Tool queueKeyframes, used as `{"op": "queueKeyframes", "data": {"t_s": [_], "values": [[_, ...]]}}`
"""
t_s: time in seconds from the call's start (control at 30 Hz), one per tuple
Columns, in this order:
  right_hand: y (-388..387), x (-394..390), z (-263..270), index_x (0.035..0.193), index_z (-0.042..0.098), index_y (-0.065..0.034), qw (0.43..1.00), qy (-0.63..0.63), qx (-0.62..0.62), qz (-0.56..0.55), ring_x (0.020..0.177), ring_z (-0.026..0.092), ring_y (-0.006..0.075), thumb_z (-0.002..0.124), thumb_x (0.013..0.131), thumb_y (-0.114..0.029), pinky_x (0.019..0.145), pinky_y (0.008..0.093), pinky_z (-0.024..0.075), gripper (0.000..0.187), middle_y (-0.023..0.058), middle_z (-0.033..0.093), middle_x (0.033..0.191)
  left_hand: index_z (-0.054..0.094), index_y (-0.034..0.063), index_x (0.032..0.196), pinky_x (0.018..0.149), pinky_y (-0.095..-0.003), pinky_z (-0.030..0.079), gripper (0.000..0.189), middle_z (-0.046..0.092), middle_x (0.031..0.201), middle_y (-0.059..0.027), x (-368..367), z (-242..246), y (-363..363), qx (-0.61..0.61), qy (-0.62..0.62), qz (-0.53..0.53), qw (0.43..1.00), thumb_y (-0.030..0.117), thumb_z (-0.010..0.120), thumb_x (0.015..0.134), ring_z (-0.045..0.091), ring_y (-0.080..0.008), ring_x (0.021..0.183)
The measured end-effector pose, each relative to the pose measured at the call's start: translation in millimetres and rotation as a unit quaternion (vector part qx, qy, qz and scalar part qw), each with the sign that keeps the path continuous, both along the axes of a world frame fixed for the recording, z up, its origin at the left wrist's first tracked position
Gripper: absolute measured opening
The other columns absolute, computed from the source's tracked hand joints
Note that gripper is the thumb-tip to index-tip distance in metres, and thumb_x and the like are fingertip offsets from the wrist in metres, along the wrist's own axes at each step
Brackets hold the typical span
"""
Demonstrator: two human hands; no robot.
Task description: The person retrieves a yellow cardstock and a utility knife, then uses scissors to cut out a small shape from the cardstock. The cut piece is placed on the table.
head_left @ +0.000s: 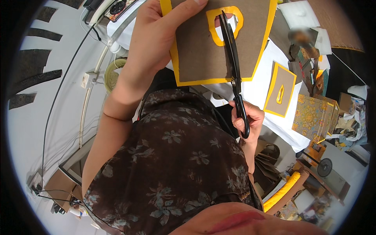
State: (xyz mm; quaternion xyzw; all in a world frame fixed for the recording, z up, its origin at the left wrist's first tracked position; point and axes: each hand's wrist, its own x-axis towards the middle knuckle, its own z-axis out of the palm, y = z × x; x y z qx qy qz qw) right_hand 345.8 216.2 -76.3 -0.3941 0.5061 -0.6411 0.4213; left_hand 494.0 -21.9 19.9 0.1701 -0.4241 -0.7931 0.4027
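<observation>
My left hand [164, 32] holds a brown board with yellow edging [199, 61] by its left side, the thumb on top and the other fingers hidden behind. Yellow material rings an irregular opening in the board. My right hand [249, 119] grips black-handled scissors [235, 67] with fingers at the handle loops. The dark blades reach up across the board, and their tips lie over the opening; the blades look nearly closed. To the right, a second yellow-edged brown board [286, 88] with a narrow yellow-rimmed opening lies on the white-covered table [270, 126].
Patterned brocade boxes or panels [311, 117] stand at the table's right side. Scraps, pens and white foam pieces [298, 13] lie beyond. A pale green basket [113, 75] is behind my left wrist. Cables run along the wall, and a yellow fabric roll [282, 191] lies lower right.
</observation>
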Motion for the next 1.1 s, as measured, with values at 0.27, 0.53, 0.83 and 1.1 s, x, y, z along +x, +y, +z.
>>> {"op": "queueKeyframes", "data": {"t_s": [0.27,0.53,0.83,1.1], "values": [[0.3,0.5,5.7,0.108,0.064,0.0091,0.999,0.015,0.049,-0.011,0.057,0.051,0.01,0.078,0.075,-0.013,0.054,0.0232,0.0372,0.043,0.0056,0.06,0.071,0.059,-0.0011,0.111,0.074,-0.0218,0.05,0.025,0.065,0.099,-0.0054,-0.8,-1.4,-2.6,-0.008,-0.053,0.016,0.998,0.014,0.061,0.091,0.061,-0.0095,0.084],[1.1,-5.5,6.3,0.107,0.064,0.0094,1.0,0.001,0.027,-0.002,0.058,0.051,0.0108,0.078,0.073,-0.012,0.054,0.0233,0.0374,0.043,0.0069,0.061,0.073,0.061,-0.0023,0.108,0.071,-0.0204,0.05,0.024,0.066,0.095,-0.0056,-2.1,7.6,-5.4,-0.006,-0.104,0.003,0.995,0.014,0.062,0.091,0.062,-0.0092,0.082],[4.2,-11.1,8.3,0.108,0.065,0.0066,0.996,0.061,0.062,-0.009,0.059,0.051,0.0109,0.077,0.072,-0.007,0.057,0.0242,0.04,0.041,0.0104,0.066,0.079,0.062,-0.0021,0.106,0.069,-0.0203,0.05,0.023,0.067,0.093,-0.0062,0.5,4.0,-9.9,-0.02,-0.099,-0.02,0.995,0.014,0.063,0.09,0.062,-0.0097,0.08],[-0.9,-13.1,4.9,0.108,0.066,0.0049,0.999,0.019,-0.026,-0.001,0.06,0.052,0.0115,0.077,0.071,-0.005,0.058,0.0244,0.0419,0.04,0.0157,0.069,0.088,0.064,-0.0007,0.106,0.069,-0.0193,0.049,0.024,0.067,0.09,-0.0058,-4.8,23.0,-12.0,0.012,-0.21,-0.023,0.977,0.016,0.063,0.089,0.062,-0.0095,0.078]]}}
